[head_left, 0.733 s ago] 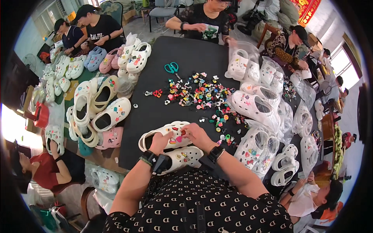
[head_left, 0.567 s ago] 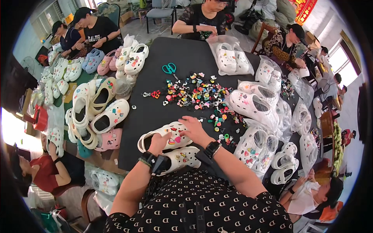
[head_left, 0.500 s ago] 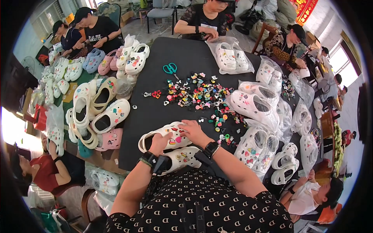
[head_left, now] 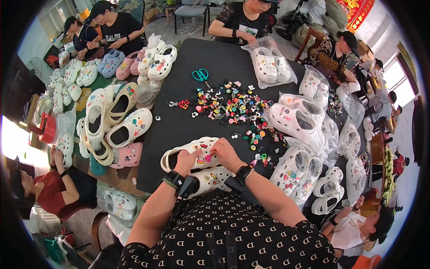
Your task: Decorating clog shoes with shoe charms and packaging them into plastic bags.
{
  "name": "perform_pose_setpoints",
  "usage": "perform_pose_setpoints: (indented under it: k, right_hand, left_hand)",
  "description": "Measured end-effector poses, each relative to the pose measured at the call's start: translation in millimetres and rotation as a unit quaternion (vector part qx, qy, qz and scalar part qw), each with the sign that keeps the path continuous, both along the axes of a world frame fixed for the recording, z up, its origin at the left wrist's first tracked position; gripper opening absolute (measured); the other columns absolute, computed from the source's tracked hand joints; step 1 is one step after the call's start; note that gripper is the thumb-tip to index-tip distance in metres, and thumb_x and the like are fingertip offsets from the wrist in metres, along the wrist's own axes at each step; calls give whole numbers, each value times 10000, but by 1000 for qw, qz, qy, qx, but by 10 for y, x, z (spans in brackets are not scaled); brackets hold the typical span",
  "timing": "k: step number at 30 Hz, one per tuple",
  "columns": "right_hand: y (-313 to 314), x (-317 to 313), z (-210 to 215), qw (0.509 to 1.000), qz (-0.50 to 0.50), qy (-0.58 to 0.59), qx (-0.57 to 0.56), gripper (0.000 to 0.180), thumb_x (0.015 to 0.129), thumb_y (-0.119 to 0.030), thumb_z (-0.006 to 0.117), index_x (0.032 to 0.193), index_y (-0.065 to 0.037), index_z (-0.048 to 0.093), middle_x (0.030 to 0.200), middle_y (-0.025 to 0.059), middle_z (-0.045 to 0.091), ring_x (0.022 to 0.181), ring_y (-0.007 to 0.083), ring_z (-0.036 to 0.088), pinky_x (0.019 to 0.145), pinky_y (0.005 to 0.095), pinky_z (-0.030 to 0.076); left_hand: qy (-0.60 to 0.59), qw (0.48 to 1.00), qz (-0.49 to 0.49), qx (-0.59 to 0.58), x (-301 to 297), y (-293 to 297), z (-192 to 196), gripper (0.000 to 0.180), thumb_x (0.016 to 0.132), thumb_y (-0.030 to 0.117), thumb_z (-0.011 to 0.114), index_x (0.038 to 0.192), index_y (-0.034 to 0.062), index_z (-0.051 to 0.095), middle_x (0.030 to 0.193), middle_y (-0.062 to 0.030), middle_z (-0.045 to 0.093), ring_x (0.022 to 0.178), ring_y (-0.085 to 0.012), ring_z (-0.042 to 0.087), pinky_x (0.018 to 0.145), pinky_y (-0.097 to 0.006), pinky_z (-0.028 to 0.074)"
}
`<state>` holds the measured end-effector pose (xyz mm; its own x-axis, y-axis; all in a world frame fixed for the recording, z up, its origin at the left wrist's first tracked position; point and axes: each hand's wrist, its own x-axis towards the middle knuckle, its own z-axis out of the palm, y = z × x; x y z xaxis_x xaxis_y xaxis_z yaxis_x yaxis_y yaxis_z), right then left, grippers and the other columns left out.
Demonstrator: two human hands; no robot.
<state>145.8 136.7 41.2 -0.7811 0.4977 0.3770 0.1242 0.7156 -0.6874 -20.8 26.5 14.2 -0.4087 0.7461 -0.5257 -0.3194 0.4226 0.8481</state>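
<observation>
Held a white clog (head_left: 190,154) flat on the black bench (head_left: 179,125), right at the near edge, just above a second white clog (head_left: 210,179). Gripped its side with the left hand (head_left: 187,160), fingers curled shut round it. Pinched narrow at its top with the right hand (head_left: 226,152), close by a pink charm (head_left: 207,158); could not tell whether holding a charm or just pressing. Probably best done by keeping the shoe steady and pushing each charm straight down into its hole, not sideways. Saw a pile of little bright charms (head_left: 233,105) and green scissors (head_left: 200,75) further up the bench. Saw more white shoes wrapped in clear crinkly plastic bags (head_left: 268,65) along the right side. Saw a red sign (head_left: 354,11) with gold marks far up in the right corner.
</observation>
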Motion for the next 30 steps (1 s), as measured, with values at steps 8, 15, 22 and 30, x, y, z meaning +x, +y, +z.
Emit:
perform_pose_setpoints:
  k: [8, 15, 22, 30]
  right_hand:
    - [-3, 52, 82, 1000, 17, -7, -1, 177, 730, -14, 669, 883, -71, 599, 911, 103, 545, 935, 309, 514, 820, 376, 450]
    - [327, 61, 78, 988, 56, -126, -71, 449, 576, -139, 824, 976, -151, 621, 1075, 48, 551, 1096, 275, 472, 940, 385, 392]
    - [468, -151, 174, 972, 80, -189, -111, 317, 556, -148, 816, 829, -131, 656, 965, 40, 575, 1005, 268, 504, 853, 387, 432]
    - [367, -110, 150, 988, 144, -34, -48, 153, 667, -62, 732, 799, -77, 658, 885, 25, 626, 898, 251, 566, 830, 356, 455]
  left_hand:
    - [45, 999, 12, -22, 7, 20, -31, 232, 876, 96, 642, 1024, -83, 632, 969, -125, 681, 819, -183, 669, 701, -323, 543]
    - [14, 1000, -15, -22, 70, 31, 365, 271, 883, 128, 644, 1033, -95, 614, 986, -134, 672, 813, -172, 651, 700, -318, 522]
    - [66, 996, -21, -54, 25, 15, 287, 293, 873, 158, 662, 1007, -98, 617, 944, -122, 675, 787, -165, 636, 680, -320, 505]
    - [10, 1000, -16, -3, 6, -30, 317, 268, 877, 135, 645, 1048, -70, 626, 971, -101, 682, 814, -148, 641, 703, -296, 502]
